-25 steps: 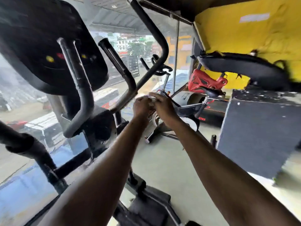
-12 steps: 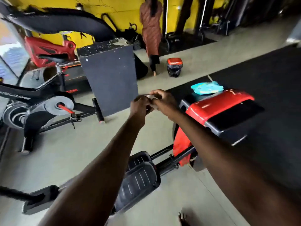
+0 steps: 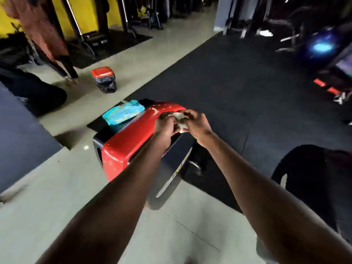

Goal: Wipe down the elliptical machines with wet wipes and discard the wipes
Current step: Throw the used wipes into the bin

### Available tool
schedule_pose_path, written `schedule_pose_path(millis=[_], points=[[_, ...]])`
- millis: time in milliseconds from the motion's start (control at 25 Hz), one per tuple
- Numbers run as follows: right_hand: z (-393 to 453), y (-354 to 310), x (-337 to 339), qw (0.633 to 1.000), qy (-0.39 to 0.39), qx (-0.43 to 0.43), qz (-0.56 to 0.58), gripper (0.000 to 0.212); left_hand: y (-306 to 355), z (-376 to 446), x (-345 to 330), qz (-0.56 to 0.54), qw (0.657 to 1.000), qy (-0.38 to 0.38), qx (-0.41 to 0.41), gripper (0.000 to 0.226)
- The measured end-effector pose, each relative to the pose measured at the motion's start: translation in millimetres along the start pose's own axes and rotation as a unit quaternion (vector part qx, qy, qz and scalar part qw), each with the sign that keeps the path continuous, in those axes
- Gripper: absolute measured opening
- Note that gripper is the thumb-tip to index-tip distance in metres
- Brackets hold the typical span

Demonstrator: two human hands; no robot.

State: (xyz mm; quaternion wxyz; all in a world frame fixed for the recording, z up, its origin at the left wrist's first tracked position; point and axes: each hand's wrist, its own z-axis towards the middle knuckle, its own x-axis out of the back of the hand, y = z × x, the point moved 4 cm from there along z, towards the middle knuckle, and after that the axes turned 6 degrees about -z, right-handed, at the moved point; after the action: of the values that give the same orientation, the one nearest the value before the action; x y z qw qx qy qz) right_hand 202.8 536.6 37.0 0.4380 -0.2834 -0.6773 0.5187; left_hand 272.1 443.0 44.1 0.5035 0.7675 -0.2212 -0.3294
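The view has swung away from the handlebars; now the left hand and right hand squeeze the wipe between them; the bin sits far off left, so throwing away comes next.

Pale tiled floor adjoining a black rubber mat. On the tiles stand a red-lidded bin lined with a black bag and a dark block. The elliptical's red housing straddles the tile–mat edge and bears a blue wipes packet.
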Motion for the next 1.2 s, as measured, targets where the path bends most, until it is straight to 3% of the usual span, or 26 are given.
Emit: schedule_pose_path(millis=[120, 200, 360, 520, 720, 1200], points=[[61, 18, 64, 0.999, 0.041, -0.013, -0.004, 0.015, -11, 54, -78, 0.011, 0.998, -0.053, -0.007, 0.019], [108, 28, 97, 0.998, 0.058, -0.023, 0.011, 0.01, -17, 98, -124, 0.015, 0.997, -0.081, -0.009, 0.031], [214, 31, 143, 0.997, 0.073, -0.022, -0.003, 0.012, -26, 200, -195, 0.027, 0.999, -0.043, 0.016, 0.016], [329, 20, 188, 0.994, 0.088, -0.016, -0.06, 0.018, -12, 297, -274, 0.011, 0.996, -0.057, 0.069, 0.02], [470, 21, 244, 0.993, 0.096, -0.012, -0.067, 0.026, 13, 406, -354, 0.042, 0.993, -0.1, 0.044, 0.016], [858, 30, 260, 0.997, -0.063, 0.009, -0.046, 0.02, 40, 726, -477, 0.016, 0.996, 0.083, 0.037, 0.012]])
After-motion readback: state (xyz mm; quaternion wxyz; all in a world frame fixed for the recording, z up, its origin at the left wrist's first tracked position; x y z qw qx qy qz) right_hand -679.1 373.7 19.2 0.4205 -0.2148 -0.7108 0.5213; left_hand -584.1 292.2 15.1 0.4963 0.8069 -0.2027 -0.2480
